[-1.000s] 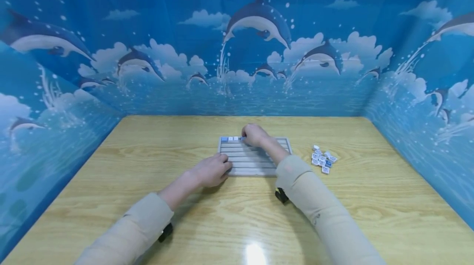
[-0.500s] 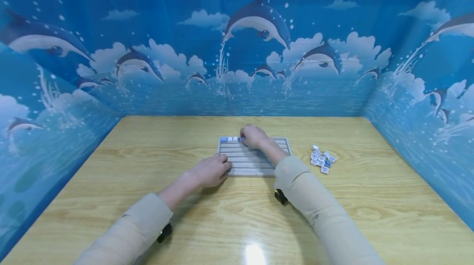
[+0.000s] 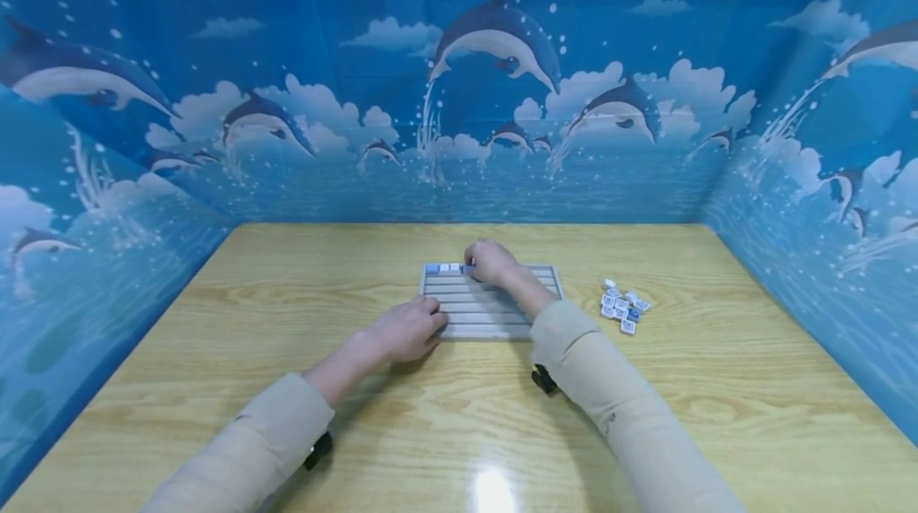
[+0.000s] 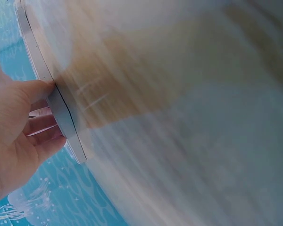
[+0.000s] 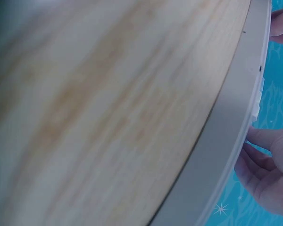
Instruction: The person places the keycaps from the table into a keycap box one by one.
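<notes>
A pale rack (image 3: 488, 320) with parallel ridges lies at the middle of the table. In its back row, from the left corner, sit a wide blue keycap-like piece (image 3: 433, 268) and two white ones (image 3: 449, 268). My left hand (image 3: 409, 330) holds the rack's front left corner; in the left wrist view, the thumb and fingers (image 4: 46, 143) grip its rim. Over the back row, my right hand (image 3: 491, 261) pinches a small blue piece (image 3: 468, 268), mostly covered by the fingers. The right wrist view shows that hand (image 5: 269, 169) beyond the rack's side wall, piece hidden.
To the right of the rack, several loose white pieces and a blue one lie in a small pile (image 3: 621, 307) on the wooden table (image 3: 717, 385). A blue dolphin-print curtain (image 3: 344, 186) encloses the table's back and sides.
The head view has shifted very slightly. Both hands, the rack and the pile stay essentially where they were.
</notes>
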Demonstrator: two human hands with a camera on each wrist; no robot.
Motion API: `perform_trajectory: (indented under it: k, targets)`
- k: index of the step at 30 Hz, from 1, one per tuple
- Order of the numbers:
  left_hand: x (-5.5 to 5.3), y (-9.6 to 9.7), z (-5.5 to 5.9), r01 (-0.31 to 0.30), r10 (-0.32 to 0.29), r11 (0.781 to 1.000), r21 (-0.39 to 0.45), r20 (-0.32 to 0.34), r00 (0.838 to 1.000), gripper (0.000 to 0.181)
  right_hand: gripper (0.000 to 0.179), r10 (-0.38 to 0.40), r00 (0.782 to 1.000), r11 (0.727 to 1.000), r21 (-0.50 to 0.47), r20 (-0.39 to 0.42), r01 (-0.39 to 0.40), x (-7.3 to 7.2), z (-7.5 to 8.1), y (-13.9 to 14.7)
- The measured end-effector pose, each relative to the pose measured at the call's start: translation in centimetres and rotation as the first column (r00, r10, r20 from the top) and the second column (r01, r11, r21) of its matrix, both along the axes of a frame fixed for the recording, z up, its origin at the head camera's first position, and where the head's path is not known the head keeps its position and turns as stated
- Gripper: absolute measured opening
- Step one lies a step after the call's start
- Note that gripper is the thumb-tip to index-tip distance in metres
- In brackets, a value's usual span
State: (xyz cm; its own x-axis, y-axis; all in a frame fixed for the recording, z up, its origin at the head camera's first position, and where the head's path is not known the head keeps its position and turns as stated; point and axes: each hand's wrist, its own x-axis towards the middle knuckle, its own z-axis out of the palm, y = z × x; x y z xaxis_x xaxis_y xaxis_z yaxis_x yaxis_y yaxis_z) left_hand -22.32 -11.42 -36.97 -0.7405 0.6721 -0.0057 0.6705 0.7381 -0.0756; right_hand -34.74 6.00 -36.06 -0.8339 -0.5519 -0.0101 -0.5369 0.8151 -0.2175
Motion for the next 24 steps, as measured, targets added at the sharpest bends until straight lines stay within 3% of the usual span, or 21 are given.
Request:
perform_trajectory:
  k: [11,24]
  targets:
    - [-0.04,0.02,0.02,-0.004,0.004,1.0,0.003,0.008,1.0,0.027,0.016,-0.021,1.0,0.998,0.06,0.019,0.019,-0.06,0.11,-0.22]
    - [-0.07,0.05,0.08,-0.013,0.013,1.0,-0.008,0.019,1.0,0.029,0.016,-0.007,1.0,0.998,0.063,0.029,0.005,-0.43,-0.21,-0.23]
